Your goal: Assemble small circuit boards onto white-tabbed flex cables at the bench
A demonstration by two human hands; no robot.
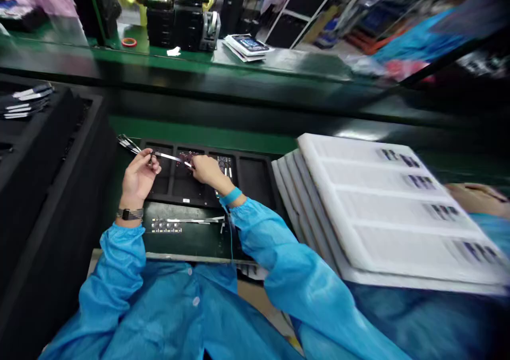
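Observation:
A thin silver-white flex cable [169, 157] with dark ends stretches between my two hands above a black compartment tray [159, 196]. My left hand [137, 178] is closed in a pinch on its left end. Closed fingers of my right hand [207, 170] grip the other end; the fingertips are partly hidden. Small dark parts [186, 156] lie in a tray compartment behind the cable, and small boards [223, 163] with white strips lie right of my right hand. In front of the tray, a panel of small boards [166, 226] and long thin strips [195, 221] rest on the green bench.
White foam trays [342, 190] are stacked on the right, with a co-worker's hand [478, 198] beside them. Tall black trays [75, 153] stand at left. More strips [128, 144] lie behind my left hand. A raised shelf [303, 65] runs along the back.

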